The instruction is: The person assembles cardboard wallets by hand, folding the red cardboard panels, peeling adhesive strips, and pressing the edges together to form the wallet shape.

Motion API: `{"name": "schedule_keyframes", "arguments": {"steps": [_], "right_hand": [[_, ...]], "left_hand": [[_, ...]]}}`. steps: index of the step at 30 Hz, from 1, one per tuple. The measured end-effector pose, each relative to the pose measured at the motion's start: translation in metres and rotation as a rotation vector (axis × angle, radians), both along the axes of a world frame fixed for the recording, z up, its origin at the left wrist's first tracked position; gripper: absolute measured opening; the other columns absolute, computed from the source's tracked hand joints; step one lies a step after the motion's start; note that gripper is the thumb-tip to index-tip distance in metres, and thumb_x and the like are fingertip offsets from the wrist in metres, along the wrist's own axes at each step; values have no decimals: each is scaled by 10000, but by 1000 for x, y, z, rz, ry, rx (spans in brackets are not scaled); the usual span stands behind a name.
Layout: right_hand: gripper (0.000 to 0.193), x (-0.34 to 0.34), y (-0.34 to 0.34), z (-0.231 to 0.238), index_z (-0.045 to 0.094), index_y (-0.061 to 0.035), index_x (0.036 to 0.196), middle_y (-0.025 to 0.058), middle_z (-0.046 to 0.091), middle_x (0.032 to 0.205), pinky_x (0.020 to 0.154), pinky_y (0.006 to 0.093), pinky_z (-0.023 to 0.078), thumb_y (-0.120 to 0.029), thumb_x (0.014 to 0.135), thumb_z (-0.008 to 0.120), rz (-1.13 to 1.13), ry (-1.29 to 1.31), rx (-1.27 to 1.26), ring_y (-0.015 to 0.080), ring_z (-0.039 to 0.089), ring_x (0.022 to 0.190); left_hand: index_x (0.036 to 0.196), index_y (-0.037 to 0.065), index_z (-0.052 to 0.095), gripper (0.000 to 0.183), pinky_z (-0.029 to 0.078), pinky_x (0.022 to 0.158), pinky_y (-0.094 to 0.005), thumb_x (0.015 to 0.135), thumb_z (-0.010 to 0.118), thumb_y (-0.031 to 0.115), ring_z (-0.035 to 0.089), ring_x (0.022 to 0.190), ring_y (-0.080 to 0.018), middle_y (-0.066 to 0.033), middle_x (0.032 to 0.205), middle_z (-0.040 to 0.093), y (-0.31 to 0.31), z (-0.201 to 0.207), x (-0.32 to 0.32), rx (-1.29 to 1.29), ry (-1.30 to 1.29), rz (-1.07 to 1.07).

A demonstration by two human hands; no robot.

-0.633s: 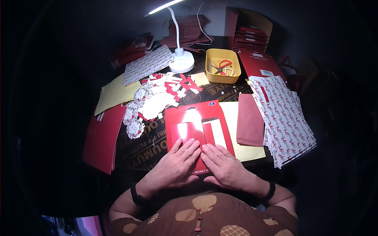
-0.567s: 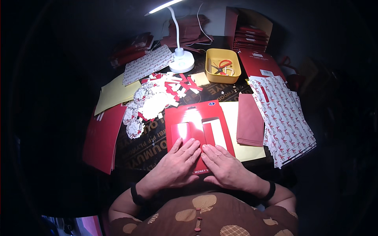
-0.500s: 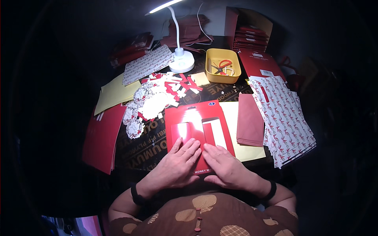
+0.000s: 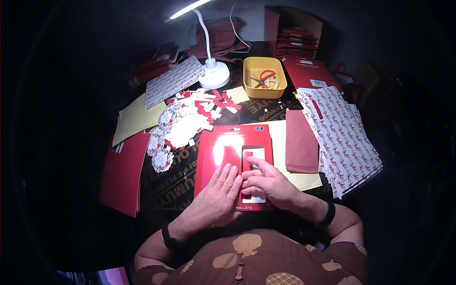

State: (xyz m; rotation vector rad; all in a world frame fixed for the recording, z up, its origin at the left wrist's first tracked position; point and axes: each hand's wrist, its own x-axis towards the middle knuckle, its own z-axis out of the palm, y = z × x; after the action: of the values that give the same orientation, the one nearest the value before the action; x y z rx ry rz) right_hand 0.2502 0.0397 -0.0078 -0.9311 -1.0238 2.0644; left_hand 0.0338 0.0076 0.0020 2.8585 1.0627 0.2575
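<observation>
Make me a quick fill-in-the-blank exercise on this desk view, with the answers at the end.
1. The left hand lies with its fingers flat on the ____ package.
2. The ____ hand is the one at the package's cut-out window.
3. The scissors lie inside the ____ container.
4. Seen from the wearer's side, the white lamp stands to the ____ of that container.

Missing words: red; right; yellow; left.
</observation>
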Motion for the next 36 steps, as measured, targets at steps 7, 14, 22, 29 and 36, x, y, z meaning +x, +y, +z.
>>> {"name": "schedule_keyframes", "arguments": {"steps": [7,14,22,29,36], "right_hand": [[731,-3,-3,-5,117,66,1572,190,565,1286,939,339,552,-54,1004,561,-59,45,-23,219,634,1106],[420,-8,4,40,455,92,1374,210,640,1156,863,351,539,-50,989,540,312,-814,706,282,669,1020],[474,-18,27,3,557,58,1333,261,567,1365,1127,488,388,-137,902,584,212,-998,1576,384,527,1311],[591,-17,36,-19,552,-16,1386,192,523,1469,1175,517,321,-474,1018,495,269,-1073,1537,326,457,1408],[549,-24,32,-19,573,-4,1364,197,539,1462,1133,493,368,-428,1022,505,214,-1142,1567,331,484,1389]], "left_hand": [[1359,-181,455,884,270,1201,-590,742,795,354,423,1387,-519,-397,1416,461,-1,-7,0,78,-2,-13],[1355,-167,471,833,276,1191,-603,736,766,307,441,1372,-524,-384,1404,484,1,-12,0,109,22,-4],[1304,-171,515,659,286,1194,-581,842,627,284,455,1361,-523,-401,1377,493,0,-5,-1,96,66,-9],[1267,-177,534,584,286,1190,-595,896,552,274,446,1350,-559,-412,1330,512,0,-14,-3,136,23,-54],[1271,-157,539,515,295,1181,-595,922,521,221,460,1357,-525,-386,1283,554,-6,-10,-7,174,261,-92]]}}
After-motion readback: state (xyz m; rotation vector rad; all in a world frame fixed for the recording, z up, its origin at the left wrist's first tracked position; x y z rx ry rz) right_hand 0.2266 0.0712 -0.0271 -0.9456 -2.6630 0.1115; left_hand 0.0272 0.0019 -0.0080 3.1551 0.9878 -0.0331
